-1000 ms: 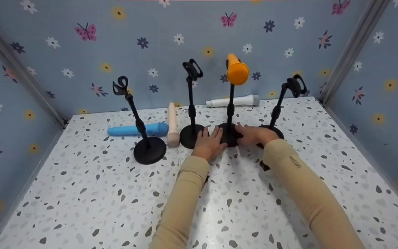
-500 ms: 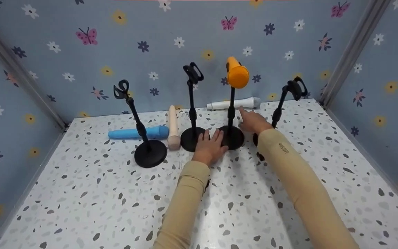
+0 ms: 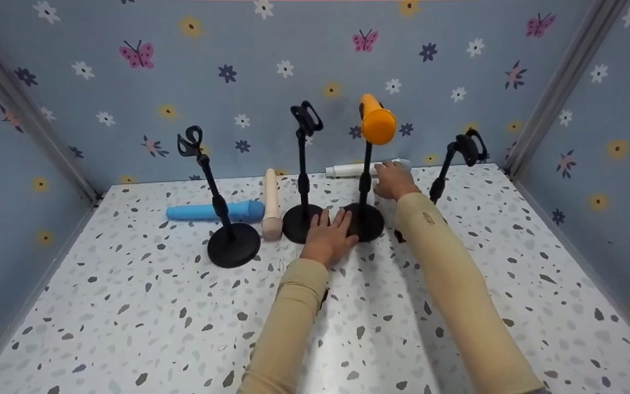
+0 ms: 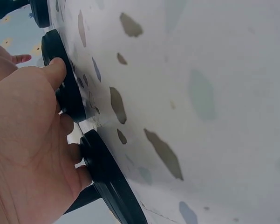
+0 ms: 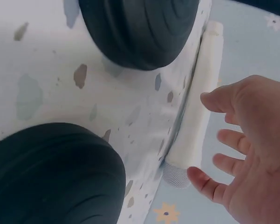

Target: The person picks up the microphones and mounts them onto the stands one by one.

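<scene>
White microphone (image 3: 344, 171): upper right of centre, long axis left to right. Right hand (image 3: 394, 181): nearer, over its right half, fingers spread, not gripping; contact unclear. Left hand (image 3: 328, 239): centre, fingers extended onto black stand bases (image 3: 372, 225).

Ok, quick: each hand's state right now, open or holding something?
Left hand: open, resting on the two middle stand bases.
Right hand: open at the white microphone, not gripping it; contact can't be told.
</scene>
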`<state>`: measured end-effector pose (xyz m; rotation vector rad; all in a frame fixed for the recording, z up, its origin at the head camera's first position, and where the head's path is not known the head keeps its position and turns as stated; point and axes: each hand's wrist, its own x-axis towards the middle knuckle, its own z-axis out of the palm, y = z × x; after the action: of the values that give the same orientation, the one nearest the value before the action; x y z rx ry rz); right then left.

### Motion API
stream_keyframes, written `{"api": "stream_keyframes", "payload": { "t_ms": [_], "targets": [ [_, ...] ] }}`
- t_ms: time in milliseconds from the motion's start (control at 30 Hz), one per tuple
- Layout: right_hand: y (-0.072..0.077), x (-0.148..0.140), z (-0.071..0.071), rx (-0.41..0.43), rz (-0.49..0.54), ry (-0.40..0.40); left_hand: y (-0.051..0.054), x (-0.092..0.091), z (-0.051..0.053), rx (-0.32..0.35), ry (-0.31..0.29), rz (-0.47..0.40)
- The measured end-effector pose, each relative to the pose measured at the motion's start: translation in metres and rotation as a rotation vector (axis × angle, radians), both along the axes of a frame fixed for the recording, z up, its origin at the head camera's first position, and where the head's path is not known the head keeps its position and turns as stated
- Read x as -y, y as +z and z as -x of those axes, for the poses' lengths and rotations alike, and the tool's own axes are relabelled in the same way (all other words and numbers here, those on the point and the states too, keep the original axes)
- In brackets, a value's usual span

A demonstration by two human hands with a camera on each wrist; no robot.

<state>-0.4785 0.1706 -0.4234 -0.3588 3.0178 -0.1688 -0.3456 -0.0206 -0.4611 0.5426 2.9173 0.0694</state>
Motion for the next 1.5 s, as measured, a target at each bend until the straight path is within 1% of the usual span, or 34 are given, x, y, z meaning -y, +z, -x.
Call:
{"api": "stream_keyframes", "payload": {
  "t_ms": [133,233,333,467,567,700,833,1000,1167,1300,1367,1500],
  "targets": [
    [-0.005,-0.003,0.004,0.056,-0.016,-0.014,0.001,0.004,0.000,0.016,0.003,0.005],
    [-0.008,-0.006,0.008,0.090,0.006,-0.032,0.003,0.004,0.001,0.022,0.004,0.006],
    [-0.012,-0.008,0.012,0.074,0.015,-0.038,0.004,0.003,0.002,0.008,0.010,0.005],
    [-0.020,-0.009,0.020,0.036,-0.031,-0.020,0.002,-0.001,0.001,0.005,0.006,0.003],
    [-0.027,-0.009,0.024,0.041,-0.071,-0.015,-0.001,-0.003,0.000,0.014,0.001,-0.008],
    [-0.029,-0.009,0.025,0.013,-0.100,-0.012,-0.001,-0.002,-0.003,0.017,0.001,-0.017],
    [-0.023,-0.006,0.022,-0.042,-0.103,-0.009,0.001,0.001,-0.003,0.012,0.004,-0.001],
    [-0.018,-0.004,0.017,-0.018,-0.097,-0.025,0.002,0.001,-0.001,0.022,0.004,-0.006],
    [-0.017,-0.003,0.011,-0.014,-0.130,-0.013,0.003,-0.001,-0.002,0.031,0.003,0.011],
    [-0.015,-0.004,0.004,0.041,-0.137,0.000,0.003,-0.001,-0.003,0.033,0.001,0.014],
    [-0.013,-0.006,-0.001,0.076,-0.138,-0.008,0.002,-0.001,-0.003,0.033,0.001,0.013],
    [-0.005,-0.010,-0.012,0.118,-0.107,-0.092,0.002,0.001,0.000,0.032,0.005,0.003]
  ]
}}
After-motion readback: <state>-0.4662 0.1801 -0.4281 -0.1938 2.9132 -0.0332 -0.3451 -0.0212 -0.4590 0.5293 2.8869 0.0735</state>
